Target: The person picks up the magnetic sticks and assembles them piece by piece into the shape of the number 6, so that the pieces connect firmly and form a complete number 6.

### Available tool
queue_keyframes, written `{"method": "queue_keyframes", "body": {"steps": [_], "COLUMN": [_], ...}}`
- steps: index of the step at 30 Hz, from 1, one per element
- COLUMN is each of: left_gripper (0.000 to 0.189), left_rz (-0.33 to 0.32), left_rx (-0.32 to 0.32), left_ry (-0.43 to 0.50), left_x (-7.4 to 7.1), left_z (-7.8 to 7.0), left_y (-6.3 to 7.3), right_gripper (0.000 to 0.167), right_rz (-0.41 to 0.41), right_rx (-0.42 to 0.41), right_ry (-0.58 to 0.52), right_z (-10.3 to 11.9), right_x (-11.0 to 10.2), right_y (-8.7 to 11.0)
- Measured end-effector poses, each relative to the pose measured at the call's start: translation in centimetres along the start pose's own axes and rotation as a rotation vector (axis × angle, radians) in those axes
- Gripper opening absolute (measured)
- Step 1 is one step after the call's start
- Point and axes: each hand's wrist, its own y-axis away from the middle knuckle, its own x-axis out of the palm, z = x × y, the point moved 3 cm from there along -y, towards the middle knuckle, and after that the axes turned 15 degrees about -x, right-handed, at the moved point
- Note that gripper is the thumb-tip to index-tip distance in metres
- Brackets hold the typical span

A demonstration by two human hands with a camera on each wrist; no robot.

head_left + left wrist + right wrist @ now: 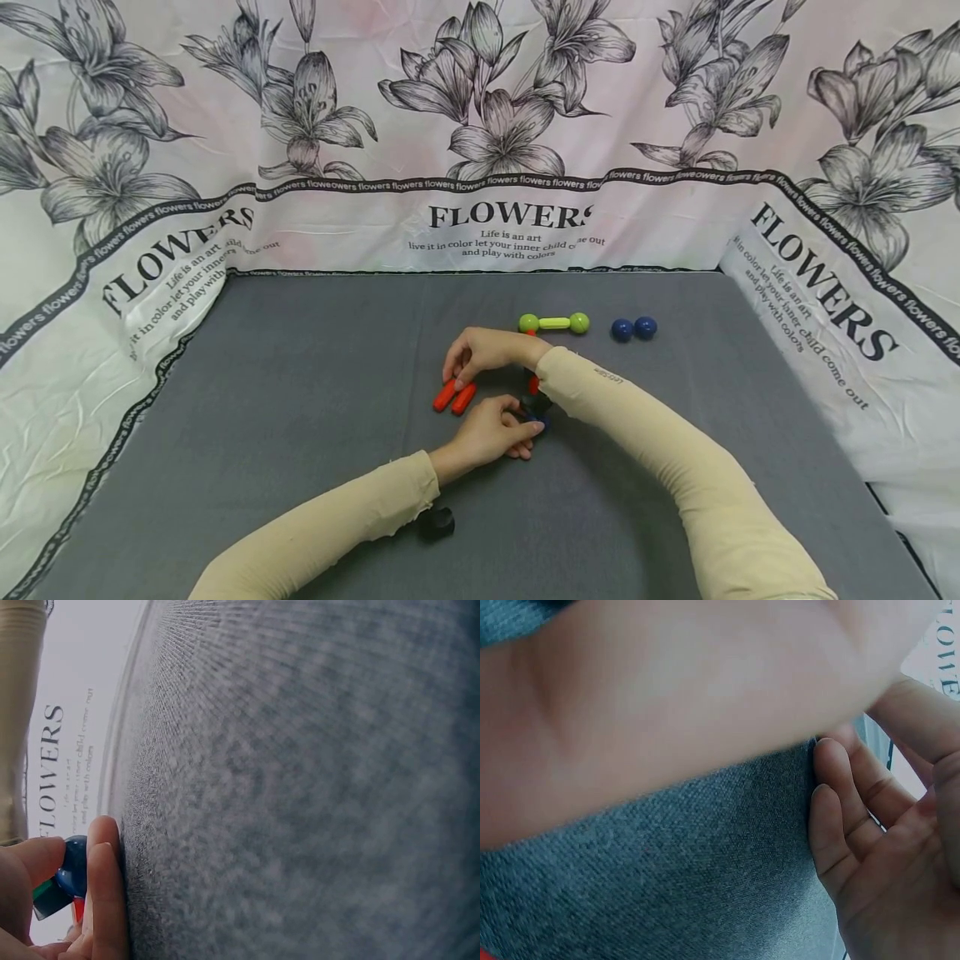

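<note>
My left hand (487, 432) pinches a blue ball (73, 866) between thumb and fingers, close over the grey table. A dark green bar (52, 900) sits against the ball in the left wrist view, with a bit of red behind. Farther back, my right hand (489, 350) reaches across to the left, thumb and fingertips at the upper ends of two red sticks (443, 397) lying side by side. I cannot tell whether it grips one. In the right wrist view the right hand's curled fingers (829, 825) show, while blurred skin in front hides its pinch point.
A light green bar with a green ball at each end (554, 323) lies behind the right forearm. Two blue balls (634, 328) sit to its right. A red piece (534, 384) shows partly under the right wrist. Flower-printed cloth (510, 229) borders the grey table (315, 367).
</note>
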Motion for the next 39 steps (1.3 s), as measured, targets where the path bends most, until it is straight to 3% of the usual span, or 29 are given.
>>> {"method": "queue_keyframes", "body": {"steps": [23, 30, 39], "left_gripper": [0.057, 0.041, 0.037], "left_rz": [0.004, 0.002, -0.010], "left_rx": [-0.006, 0.000, 0.002], "left_ry": [0.008, 0.017, 0.019], "left_x": [0.0, 0.1, 0.1], "left_z": [-0.1, -0.1, -0.2], "left_y": [0.0, 0.0, -0.1], "right_gripper": [0.008, 0.009, 0.011], "right_rz": [-0.028, -0.082, -0.187], "right_rx": [-0.011, 0.010, 0.035], "right_ry": [0.105, 0.135, 0.134], "right_z": [0.3, 0.6, 1.4], "right_x": [-0.2, -1.0, -2.1], "right_y": [0.1, 0.7, 1.9]}}
